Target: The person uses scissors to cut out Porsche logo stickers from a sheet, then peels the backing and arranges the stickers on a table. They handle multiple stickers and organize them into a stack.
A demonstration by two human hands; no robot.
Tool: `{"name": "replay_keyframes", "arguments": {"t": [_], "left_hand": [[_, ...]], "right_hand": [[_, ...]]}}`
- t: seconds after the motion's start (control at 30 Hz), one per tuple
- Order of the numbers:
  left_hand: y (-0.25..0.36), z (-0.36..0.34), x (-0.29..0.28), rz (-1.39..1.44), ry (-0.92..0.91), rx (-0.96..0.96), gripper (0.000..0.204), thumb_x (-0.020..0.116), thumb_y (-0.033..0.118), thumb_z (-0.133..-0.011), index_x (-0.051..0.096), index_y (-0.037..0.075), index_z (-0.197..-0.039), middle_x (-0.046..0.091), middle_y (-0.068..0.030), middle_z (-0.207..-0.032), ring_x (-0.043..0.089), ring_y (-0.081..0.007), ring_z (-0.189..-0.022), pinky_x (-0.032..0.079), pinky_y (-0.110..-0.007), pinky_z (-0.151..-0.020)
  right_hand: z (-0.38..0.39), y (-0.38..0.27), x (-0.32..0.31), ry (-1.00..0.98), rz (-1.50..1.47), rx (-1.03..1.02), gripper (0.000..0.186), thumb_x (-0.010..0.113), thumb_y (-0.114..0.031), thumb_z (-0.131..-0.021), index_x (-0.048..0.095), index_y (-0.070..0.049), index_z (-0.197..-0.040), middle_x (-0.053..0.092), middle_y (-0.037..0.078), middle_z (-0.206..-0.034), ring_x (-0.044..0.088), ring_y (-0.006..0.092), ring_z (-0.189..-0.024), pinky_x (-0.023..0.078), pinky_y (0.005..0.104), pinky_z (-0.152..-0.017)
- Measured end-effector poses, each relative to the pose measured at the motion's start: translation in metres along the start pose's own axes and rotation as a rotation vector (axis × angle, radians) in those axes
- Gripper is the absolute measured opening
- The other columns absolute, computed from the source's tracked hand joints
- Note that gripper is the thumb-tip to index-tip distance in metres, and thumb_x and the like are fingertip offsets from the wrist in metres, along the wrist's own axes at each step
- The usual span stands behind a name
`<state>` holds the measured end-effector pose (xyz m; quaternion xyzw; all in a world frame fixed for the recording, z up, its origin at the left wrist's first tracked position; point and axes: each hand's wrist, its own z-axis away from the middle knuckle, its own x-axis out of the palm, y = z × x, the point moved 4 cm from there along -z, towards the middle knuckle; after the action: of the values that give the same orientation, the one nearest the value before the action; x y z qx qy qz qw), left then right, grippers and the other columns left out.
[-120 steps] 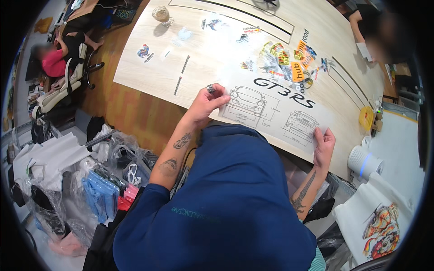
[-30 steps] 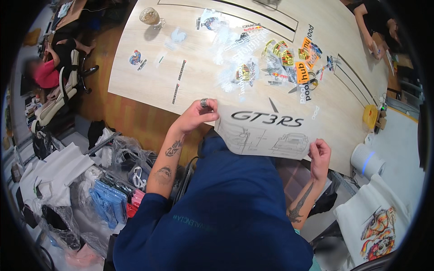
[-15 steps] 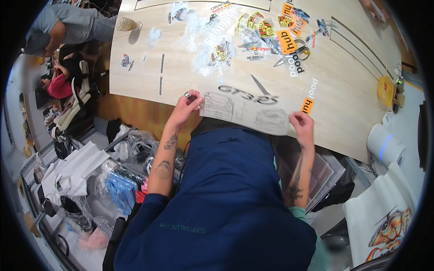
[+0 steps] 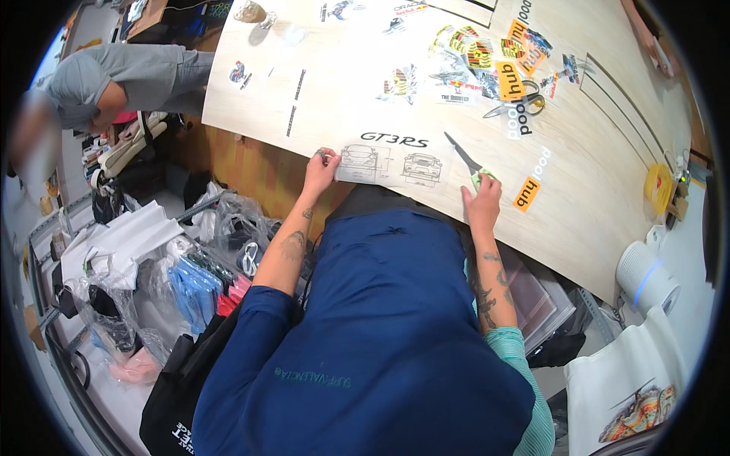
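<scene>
My left hand (image 4: 322, 169) pinches the left edge of a thin printed sheet (image 4: 395, 166) with black lettering and line drawings of cars. The sheet lies along the near edge of the table. Beyond its right end is a pair of closed scissors (image 4: 461, 152) with dark blades and green handles, the tip pointing away to the left. My right hand (image 4: 483, 201) has its fingers closed over the handles, which they partly hide. An orange and white sticker (image 4: 527, 194) lies to the right of this hand.
Many stickers (image 4: 479, 55) and a larger pair of scissors (image 4: 525, 105) lie farther back on the wooden table (image 4: 334, 99). An iced drink cup (image 4: 251, 13) is at far left. A person in grey (image 4: 129, 83) bends at left; another person's hand (image 4: 646, 42) shows far right.
My right hand has let go of the sheet's right end and moved to the green-handled scissors. The sheet has come down nearly flat on the table. My view has shifted slightly.
</scene>
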<state>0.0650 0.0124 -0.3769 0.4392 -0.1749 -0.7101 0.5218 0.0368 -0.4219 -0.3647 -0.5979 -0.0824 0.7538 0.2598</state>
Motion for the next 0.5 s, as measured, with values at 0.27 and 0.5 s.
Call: {"name": "replay_keyframes", "arguments": {"t": [0.27, 0.5], "left_hand": [[0.013, -0.009, 0.043, -0.110, -0.087, 0.032, 0.021, 0.069, 0.023, -0.090, 0.065, 0.003, -0.095, 0.067, -0.0082, -0.071, 0.066, -0.0184, -0.062, 0.052, -0.034, -0.060], [0.040, -0.026, 0.079, -0.132, -0.259, 0.034, 0.029, 0.070, 0.028, -0.092, 0.063, 0.000, -0.094, 0.067, -0.0109, -0.069, 0.066, -0.0199, -0.058, 0.052, -0.034, -0.056]], "right_hand": [[-0.019, 0.027, -0.009, 0.048, -0.064, 0.053, 0.050, 0.076, -0.026, -0.084, 0.056, -0.006, -0.126, 0.059, 0.017, -0.113, 0.064, 0.0336, -0.097, 0.052, 0.0442, -0.084], [-0.028, 0.048, 0.008, -0.042, -0.388, 0.247, 0.040, 0.081, -0.031, -0.083, 0.069, -0.002, -0.109, 0.064, 0.005, -0.071, 0.059, 0.0149, -0.063, 0.048, 0.0308, -0.063]]}}
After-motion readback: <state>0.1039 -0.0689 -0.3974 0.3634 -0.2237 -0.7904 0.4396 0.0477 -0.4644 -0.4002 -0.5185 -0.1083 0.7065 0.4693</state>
